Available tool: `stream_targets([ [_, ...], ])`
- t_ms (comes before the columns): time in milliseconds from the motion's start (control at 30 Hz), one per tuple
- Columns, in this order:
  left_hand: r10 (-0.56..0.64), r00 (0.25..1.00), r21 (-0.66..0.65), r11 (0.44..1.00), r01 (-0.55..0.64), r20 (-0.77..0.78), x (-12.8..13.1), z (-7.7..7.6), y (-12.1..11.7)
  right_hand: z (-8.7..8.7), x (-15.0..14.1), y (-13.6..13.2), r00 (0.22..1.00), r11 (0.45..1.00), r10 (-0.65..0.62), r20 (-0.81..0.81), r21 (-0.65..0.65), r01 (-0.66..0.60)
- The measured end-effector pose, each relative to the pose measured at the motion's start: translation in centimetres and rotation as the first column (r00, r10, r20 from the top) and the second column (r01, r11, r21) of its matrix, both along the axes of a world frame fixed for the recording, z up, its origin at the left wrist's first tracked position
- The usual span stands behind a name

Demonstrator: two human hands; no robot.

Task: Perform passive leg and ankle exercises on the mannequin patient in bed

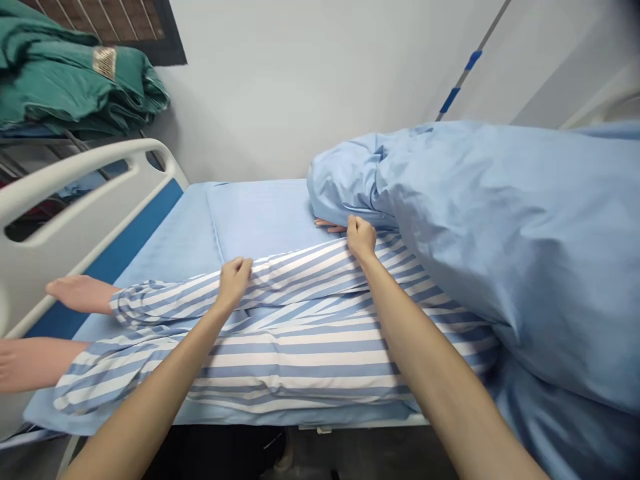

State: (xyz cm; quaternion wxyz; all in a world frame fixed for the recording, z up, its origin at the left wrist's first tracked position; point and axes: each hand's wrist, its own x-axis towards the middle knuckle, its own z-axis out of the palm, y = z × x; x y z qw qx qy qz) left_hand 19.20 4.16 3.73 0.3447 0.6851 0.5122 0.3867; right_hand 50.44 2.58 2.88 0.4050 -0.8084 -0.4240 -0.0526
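Across the middle of a hospital bed [165, 260], a pair of blue-and-white striped trousers [300, 353] is laid out, with the cuffs toward the left and two bare feet [80, 293] showing beyond them, near a white footboard [50, 193] with a dark blue panel. The fabric is gathered into a raised fold along the far side of the trousers. That fold is gripped by both hands, each closed narrow around the cloth. The left hand [234, 283] is clenched on the fold near the middle of the bed, and the right hand [361, 239] is clenched farther along, close beside a bunched light blue quilt [500, 253]. That quilt is heaped over the right part of the bed and hides whatever lies beneath it. Just past the right hand, pinkish fingers [329, 227] are seen poking from under the quilt's edge; whose they are cannot be told. A folded blue sheet [260, 220] is laid flat on the far side of the mattress. Beyond the footboard, folded green cloth [75, 80] is piled on a metal rack [30, 141] at the far left, and a pole marked with blue tape [463, 77] is leaned against the wall at the far right.
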Motion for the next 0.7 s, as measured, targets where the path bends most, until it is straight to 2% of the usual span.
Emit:
stream_targets([
  [133,0.094,0.99,-0.01,0.995,-0.095,-0.102,-10.7,0.6,-2.3,0.0,-0.3,0.0,1.0,0.999,0.015,0.015,-0.04,-0.014],
  [200,0.102,0.988,-0.02,0.994,-0.105,-0.113,-14.6,0.4,-3.6,0.2,-0.3,0.1,0.999,0.996,0.012,0.041,-0.087,-0.008],
  [267,0.102,0.986,-0.05,0.993,-0.11,-0.132,-17.2,-0.3,-4.7,0.6,-0.4,0.1,0.997,0.988,0.027,0.067,-0.152,-0.016],
  [400,0.115,0.956,-0.028,0.991,-0.128,-0.271,-19.1,-2.0,-5.8,1.5,-1.6,-0.6,0.993,0.954,0.085,0.088,-0.293,-0.055],
  [500,0.15,0.904,0.003,0.987,-0.162,-0.399,-18.9,-2.5,-5.8,1.4,-4.6,-1.7,0.984,0.945,0.148,0.101,-0.308,-0.111],
  [600,0.162,0.867,0.004,0.983,-0.182,-0.471,-18.7,-2.5,-5.8,0.6,-9.7,-3.0,0.971,0.935,0.232,0.063,-0.288,-0.205],
  [700,0.17,0.861,0.013,0.982,-0.186,-0.479,-18.7,-2.4,-5.9,-0.1,-16.9,-4.0,0.913,0.892,0.407,-0.03,-0.203,-0.404],
])
